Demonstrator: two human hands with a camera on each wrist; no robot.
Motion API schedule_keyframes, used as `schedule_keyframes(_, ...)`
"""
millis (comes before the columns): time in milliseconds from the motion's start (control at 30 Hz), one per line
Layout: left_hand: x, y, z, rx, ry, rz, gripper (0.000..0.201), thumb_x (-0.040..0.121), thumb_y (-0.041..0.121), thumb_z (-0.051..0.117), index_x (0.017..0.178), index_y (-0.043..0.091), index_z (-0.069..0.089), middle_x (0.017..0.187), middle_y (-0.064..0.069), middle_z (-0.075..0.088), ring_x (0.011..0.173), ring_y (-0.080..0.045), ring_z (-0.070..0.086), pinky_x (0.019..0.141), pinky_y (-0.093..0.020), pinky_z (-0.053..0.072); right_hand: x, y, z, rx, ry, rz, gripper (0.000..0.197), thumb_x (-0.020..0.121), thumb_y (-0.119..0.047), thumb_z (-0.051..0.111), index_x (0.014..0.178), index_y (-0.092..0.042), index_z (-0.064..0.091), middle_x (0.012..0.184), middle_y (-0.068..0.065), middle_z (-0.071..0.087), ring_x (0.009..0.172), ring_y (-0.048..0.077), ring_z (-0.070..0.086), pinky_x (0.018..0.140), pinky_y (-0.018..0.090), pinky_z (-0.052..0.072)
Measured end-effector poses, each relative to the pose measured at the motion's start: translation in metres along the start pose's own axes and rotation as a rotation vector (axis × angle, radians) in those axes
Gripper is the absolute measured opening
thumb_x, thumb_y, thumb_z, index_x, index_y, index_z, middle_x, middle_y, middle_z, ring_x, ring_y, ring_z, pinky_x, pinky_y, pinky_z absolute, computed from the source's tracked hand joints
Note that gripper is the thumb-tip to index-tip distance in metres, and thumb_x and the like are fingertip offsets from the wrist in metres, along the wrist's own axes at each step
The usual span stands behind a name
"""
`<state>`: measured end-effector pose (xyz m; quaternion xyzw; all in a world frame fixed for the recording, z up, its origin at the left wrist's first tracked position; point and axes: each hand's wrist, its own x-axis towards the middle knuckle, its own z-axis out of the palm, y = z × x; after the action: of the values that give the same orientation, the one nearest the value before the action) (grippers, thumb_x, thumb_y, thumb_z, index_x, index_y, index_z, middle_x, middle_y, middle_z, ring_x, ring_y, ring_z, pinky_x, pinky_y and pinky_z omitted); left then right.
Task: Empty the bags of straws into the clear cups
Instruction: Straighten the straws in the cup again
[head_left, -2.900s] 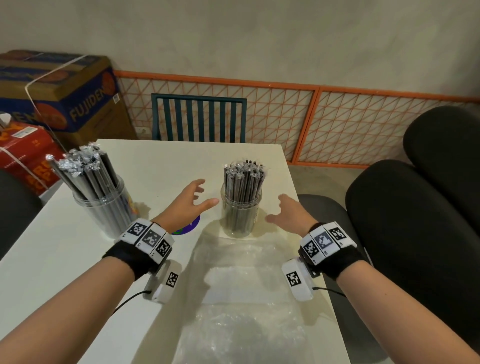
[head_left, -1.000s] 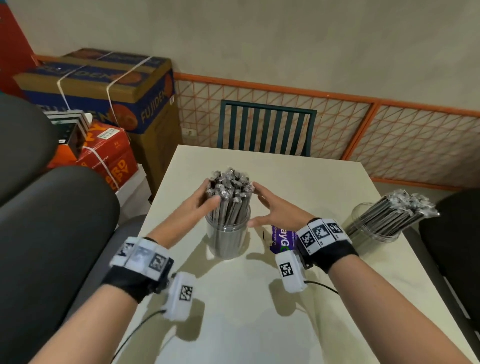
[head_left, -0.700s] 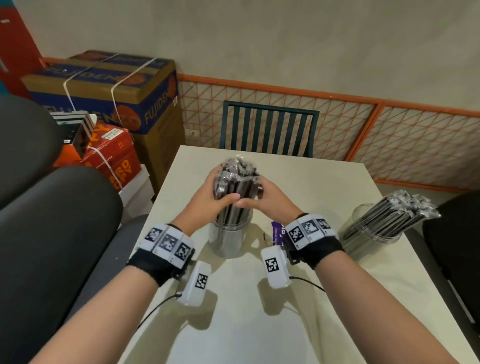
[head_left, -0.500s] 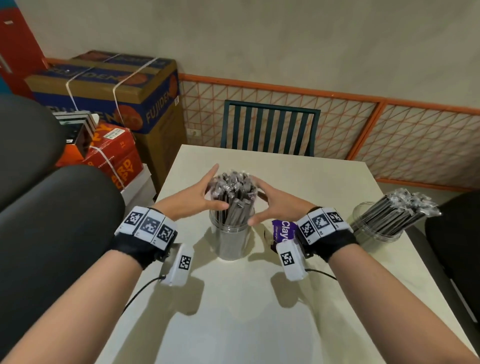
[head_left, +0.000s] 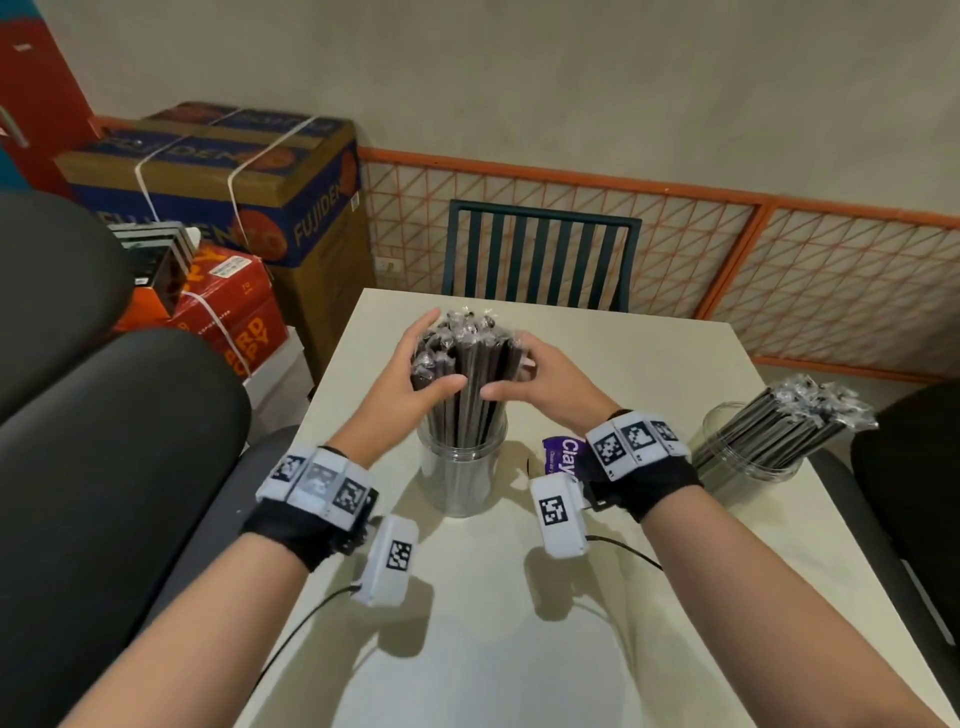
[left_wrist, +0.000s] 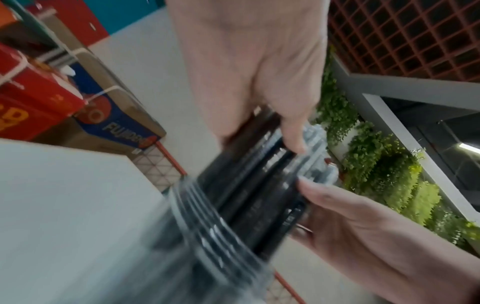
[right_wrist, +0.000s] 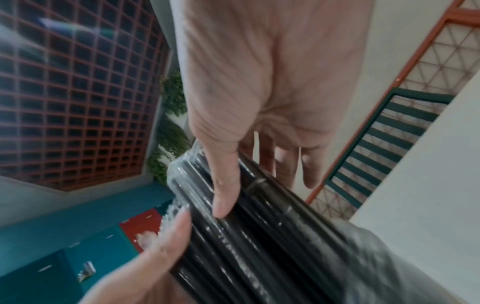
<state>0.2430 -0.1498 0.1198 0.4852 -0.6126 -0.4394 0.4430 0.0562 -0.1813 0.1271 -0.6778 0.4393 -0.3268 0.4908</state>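
Observation:
A bundle of black wrapped straws (head_left: 467, 374) stands in a clear cup (head_left: 460, 478) at the middle of the cream table (head_left: 519, 623). My left hand (head_left: 410, 379) grips the bundle from its left side, and my right hand (head_left: 535, 382) grips it from the right, thumbs at the front. The straws are raised partway out of the cup. In the left wrist view the straws (left_wrist: 259, 185) run into the blurred cup (left_wrist: 207, 236). The right wrist view shows my thumb across the straws (right_wrist: 259, 226). A second clear cup (head_left: 748, 457) of leaning straws (head_left: 800, 415) stands at the table's right edge.
A purple packet (head_left: 563, 457) lies on the table by my right wrist. Black chairs (head_left: 104, 467) stand at the left and right (head_left: 914, 493). A dark green chair (head_left: 540, 254) faces the far edge. Cardboard boxes (head_left: 234, 176) are stacked at the back left.
My view has swung from the right cup to this left cup. Both hands, spread beside the straws half a second ago, have closed round the bundle and lifted it a little.

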Motion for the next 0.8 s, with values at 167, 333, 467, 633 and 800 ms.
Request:
schedule_keyframes(167,-0.004,-0.008,-0.020,0.072,-0.132,-0.217,0.137,0.039,0.076,0.072,0.146,0.040,-0.006,0.159,0.002,0.007,0.144,-0.019,0.016,0.117,-0.042,0.018,-0.005,0.021,-0.008,-0.149,-0.261,0.147,0.112,0.068,-0.016,0.082,0.150,-0.021,0.007,0.158,0.001,0.014,0.144,0.017,0.018,0.114,0.026,0.017)
schedule_keyframes(333,-0.025,-0.020,0.031,0.046,0.047,-0.172,0.121,0.066,0.036,0.079,0.148,0.027,-0.010,0.158,-0.002,0.013,0.144,-0.017,0.019,0.114,-0.034,0.021,-0.004,0.030,0.010,-0.256,-0.223,0.097,0.092,0.074,-0.023,0.077,0.148,-0.020,0.021,0.151,0.000,0.035,0.137,0.012,0.032,0.117,0.035,0.022)
schedule_keyframes(467,-0.010,-0.014,0.021,0.043,0.081,-0.114,0.079,0.084,0.014,0.067,0.146,0.016,0.018,0.146,-0.004,0.039,0.132,-0.014,0.039,0.108,-0.026,0.029,-0.001,0.010,0.013,-0.203,-0.017,0.003,0.079,0.073,-0.021,0.078,0.140,-0.017,0.037,0.139,0.003,0.051,0.127,0.015,0.046,0.111,0.040,0.036)
schedule_keyframes(633,-0.003,-0.007,-0.022,0.076,-0.285,-0.225,0.088,0.087,0.020,0.062,0.150,0.028,0.001,0.157,0.000,0.019,0.138,-0.008,0.023,0.113,-0.029,0.019,-0.006,0.006,-0.009,-0.349,-0.293,0.101,0.105,0.067,-0.021,0.082,0.147,-0.021,0.015,0.150,-0.001,0.027,0.137,0.014,0.027,0.112,0.026,0.021)
schedule_keyframes(800,-0.022,-0.005,-0.012,-0.015,-0.140,-0.276,0.080,0.091,0.042,0.046,0.149,0.030,-0.007,0.158,-0.001,0.016,0.144,-0.017,0.019,0.112,-0.031,0.018,-0.007,0.028,-0.011,-0.296,-0.347,0.173,0.115,0.065,-0.029,0.083,0.150,-0.023,0.006,0.159,-0.001,0.011,0.146,0.016,0.011,0.121,0.040,0.011)
